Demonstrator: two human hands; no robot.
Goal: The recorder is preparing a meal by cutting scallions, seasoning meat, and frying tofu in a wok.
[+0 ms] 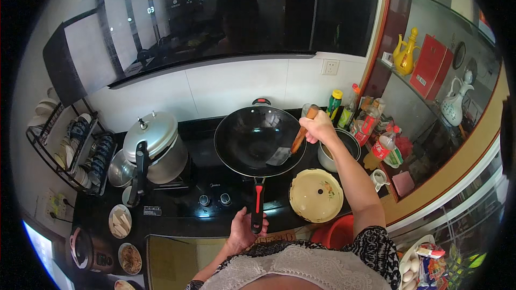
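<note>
A black wok [258,141] sits on the black gas cooktop [197,225], with little visible in its dark bowl. My left hand [242,227] is under the wok's black-and-red handle [258,205]; its fingertips show on the far side and the thumb is apart. In my right hand [320,127] is the wooden handle of a turner [298,141], gripped above the wok's right side. The turner's flat metal blade [279,156] rests low against the inner wall. Partly behind my right forearm stands a metal pot [327,157]. An enamel lid [316,196] lies below it.
A pressure cooker [161,157] stands left, beside a dish rack [76,153]. Plates of pale slices [120,221] and brownish food [130,258] line the left counter, near a rice cooker [90,249]. Bottles [365,123] crowd the right. The range hood [201,20] hangs above.
</note>
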